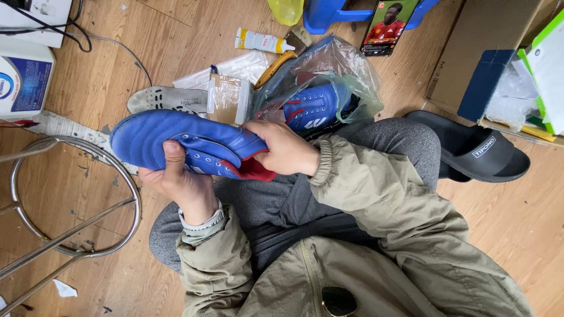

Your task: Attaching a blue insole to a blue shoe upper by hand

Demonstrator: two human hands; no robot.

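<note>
A blue sports shoe (pixel 170 138) with a red lining is held over my lap, toe pointing left. My left hand (pixel 179 179) grips it from below, thumb pressed on the upper near the lace holes. My right hand (pixel 282 147) clasps the heel end where the red lining shows. A second blue shoe (pixel 314 105) lies inside a clear plastic bag (pixel 341 64) on the floor just beyond my hands. A grey insole (pixel 167 98) rests on the floor behind the held shoe.
A glue tube (pixel 261 41) and small plastic packets (pixel 226 97) lie on the wooden floor. A black slide sandal (pixel 479 147) is at right beside cardboard boxes (pixel 487 41). A metal stool ring (pixel 70 199) stands at left, a white container (pixel 23 79) beyond it.
</note>
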